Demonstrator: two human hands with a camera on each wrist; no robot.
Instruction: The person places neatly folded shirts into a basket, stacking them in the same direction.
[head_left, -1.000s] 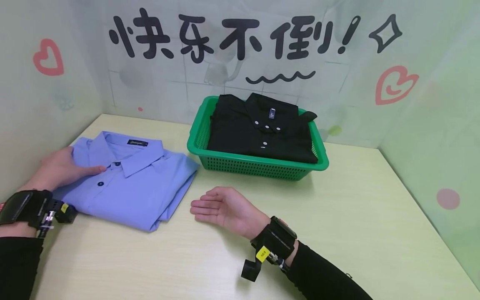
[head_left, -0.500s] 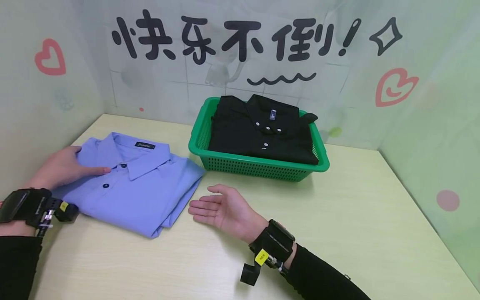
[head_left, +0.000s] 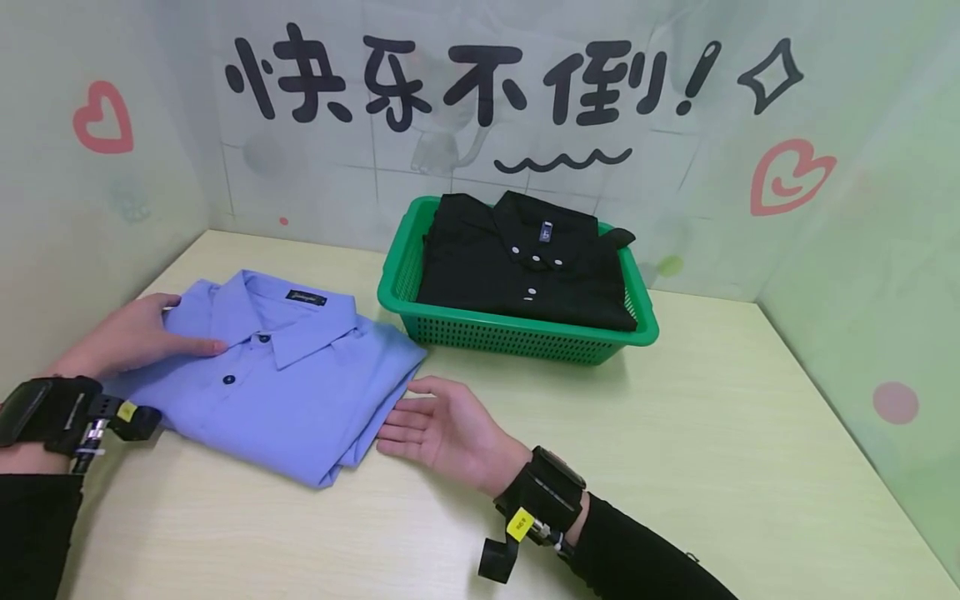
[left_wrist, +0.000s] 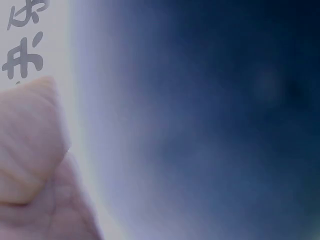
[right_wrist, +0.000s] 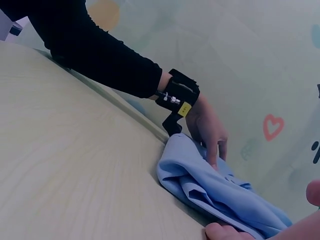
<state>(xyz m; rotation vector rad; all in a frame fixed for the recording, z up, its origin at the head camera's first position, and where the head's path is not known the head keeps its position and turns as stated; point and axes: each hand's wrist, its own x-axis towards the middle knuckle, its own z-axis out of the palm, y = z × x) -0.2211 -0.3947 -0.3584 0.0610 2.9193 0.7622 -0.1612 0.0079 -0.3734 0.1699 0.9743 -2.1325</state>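
A folded blue shirt (head_left: 292,408) lies on the left part of a pale wooden bench (head_left: 712,467), its collar toward the back wall (head_left: 300,187) and a small black label (head_left: 306,297) inside the neck. The person's left hand (head_left: 146,337) grips the shirt's left side, thumb lying across the front near the buttons and the other fingers around the edge. The right hand (head_left: 457,437) grasps nothing: it is palm up with fingers extended, the fingertips meeting the shirt's lower right edge. Each wrist wears a black strapped camera, and both sleeves are black.

Behind the right hand, near the shirt's right corner, a green plastic basket (head_left: 517,323) with perforated sides stands on the bench. In it is a folded black shirt (head_left: 472,271) with white buttons, one piece of cloth poking over the basket's right back corner. Large dark Chinese characters (head_left: 486,92) run across the back wall. The left wrist view is mostly blurred blue, with part of that hand at its left side.
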